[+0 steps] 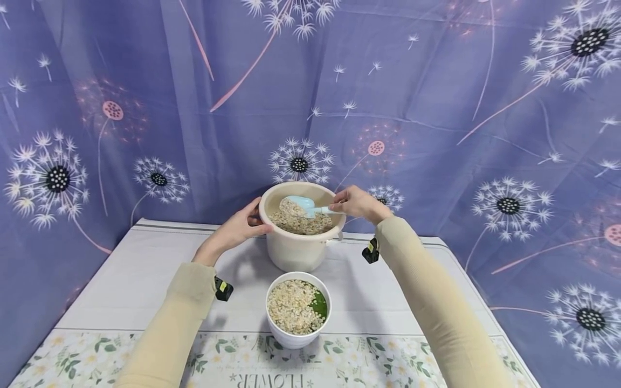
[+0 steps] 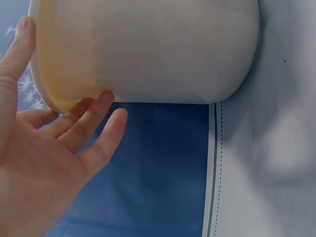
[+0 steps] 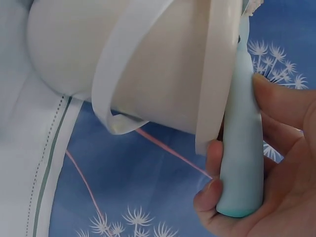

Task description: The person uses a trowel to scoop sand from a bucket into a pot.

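My right hand (image 1: pixel 358 203) grips the pale blue handle (image 3: pixel 242 133) of a scoop (image 1: pixel 304 201), thumb on one side and fingers on the other. Pale flakes, like rolled oats, lie in the scoop, held inside the mouth of a cream bucket (image 1: pixel 296 253). More flakes (image 1: pixel 303 223) fill part of the bucket. My left hand (image 1: pixel 237 229) holds the bucket's left side at the rim; in the left wrist view its thumb and fingers (image 2: pixel 81 123) spread around the wall. Nearer to me stands a white bowl (image 1: pixel 295 340) with similar flakes (image 1: pixel 291 307) and a green bottom showing at right.
The bucket's white carrying handle (image 3: pixel 103 94) hangs down its side. A white cloth (image 1: pixel 160 269) with a floral front band (image 1: pixel 233 350) covers the table. Behind the table hangs a blue-purple dandelion curtain (image 1: pixel 233 145), close to the bucket.
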Available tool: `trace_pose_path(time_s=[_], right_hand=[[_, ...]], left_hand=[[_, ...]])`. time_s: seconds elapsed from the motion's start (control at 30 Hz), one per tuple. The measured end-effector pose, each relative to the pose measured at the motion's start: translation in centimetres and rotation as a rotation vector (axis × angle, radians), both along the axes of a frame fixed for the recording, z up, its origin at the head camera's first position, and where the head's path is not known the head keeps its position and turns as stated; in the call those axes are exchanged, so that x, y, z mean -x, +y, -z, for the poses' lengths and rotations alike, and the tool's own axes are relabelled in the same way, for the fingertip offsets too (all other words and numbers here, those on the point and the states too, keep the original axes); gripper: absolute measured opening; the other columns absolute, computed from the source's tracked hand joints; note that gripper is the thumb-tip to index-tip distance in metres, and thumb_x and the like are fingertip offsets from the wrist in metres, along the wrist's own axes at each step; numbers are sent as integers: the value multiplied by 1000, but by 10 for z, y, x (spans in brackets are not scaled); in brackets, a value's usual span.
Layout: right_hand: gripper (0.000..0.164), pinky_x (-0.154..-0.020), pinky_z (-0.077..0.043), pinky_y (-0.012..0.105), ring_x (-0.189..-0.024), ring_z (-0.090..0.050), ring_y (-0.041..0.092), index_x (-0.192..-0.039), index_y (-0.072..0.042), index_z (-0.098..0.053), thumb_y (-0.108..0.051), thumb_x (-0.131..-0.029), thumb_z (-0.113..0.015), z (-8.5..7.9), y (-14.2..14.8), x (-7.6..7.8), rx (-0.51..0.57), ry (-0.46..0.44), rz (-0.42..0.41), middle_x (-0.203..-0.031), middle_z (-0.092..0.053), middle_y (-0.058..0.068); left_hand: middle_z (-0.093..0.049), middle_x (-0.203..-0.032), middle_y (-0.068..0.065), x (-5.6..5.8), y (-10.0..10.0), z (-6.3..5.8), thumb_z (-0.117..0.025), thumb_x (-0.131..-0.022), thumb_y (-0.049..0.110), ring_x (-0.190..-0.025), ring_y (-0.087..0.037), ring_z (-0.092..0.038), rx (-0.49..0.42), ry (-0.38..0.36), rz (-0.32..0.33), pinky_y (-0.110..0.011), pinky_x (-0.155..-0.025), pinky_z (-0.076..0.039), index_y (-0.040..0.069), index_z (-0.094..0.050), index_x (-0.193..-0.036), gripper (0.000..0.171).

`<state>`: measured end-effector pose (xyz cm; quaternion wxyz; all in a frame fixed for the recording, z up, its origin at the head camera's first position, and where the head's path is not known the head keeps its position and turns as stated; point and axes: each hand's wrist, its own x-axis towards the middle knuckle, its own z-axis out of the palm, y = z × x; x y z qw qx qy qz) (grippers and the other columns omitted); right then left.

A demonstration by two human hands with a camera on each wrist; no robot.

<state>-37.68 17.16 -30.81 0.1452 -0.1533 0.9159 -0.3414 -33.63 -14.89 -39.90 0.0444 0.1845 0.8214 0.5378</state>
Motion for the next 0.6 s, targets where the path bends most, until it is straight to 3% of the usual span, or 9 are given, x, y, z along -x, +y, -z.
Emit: trace_pose_path(time_s=[0.13,0.27,0.43,0.6], right_hand=[[31,-87,-53,38,-97,-65,35,-121,3,-64,-15,-97,-63,-3,1,-7,16,-2,38,-111,-67,23],[25,-93,-48,43,-96,-64,31,-115,1,-68,-15,-96,-63,-10,-1,-16,9,25,72,-109,-67,21],[19,-81,-48,38,-88,-57,24,-108,-5,-72,-18,-95,-65,-22,3,-33,-20,66,107,-100,-67,13],[17,-69,-44,32,-75,-51,19,-105,-7,-73,-19,-95,-66,-30,15,-54,-13,114,94,-84,-64,7]], left_hand=[[-47,-140,-24,-2,0,-1,-75,-89,29,-122,-36,-52,12,-15,-14,-48,-95,-49,10,-5,-158,100],[-46,-142,-20,-6,-2,-3,-75,-87,37,-122,-35,-52,30,-20,-25,-48,-96,-48,12,-8,-158,100],[-41,-147,-18,-15,-6,-4,-71,-87,48,-127,-36,-47,67,-50,-55,-51,-100,-44,15,-9,-159,100],[-38,-150,-20,-33,-10,2,-69,-91,44,-129,-38,-46,80,-25,-48,-52,-103,-42,9,-16,-157,91]])
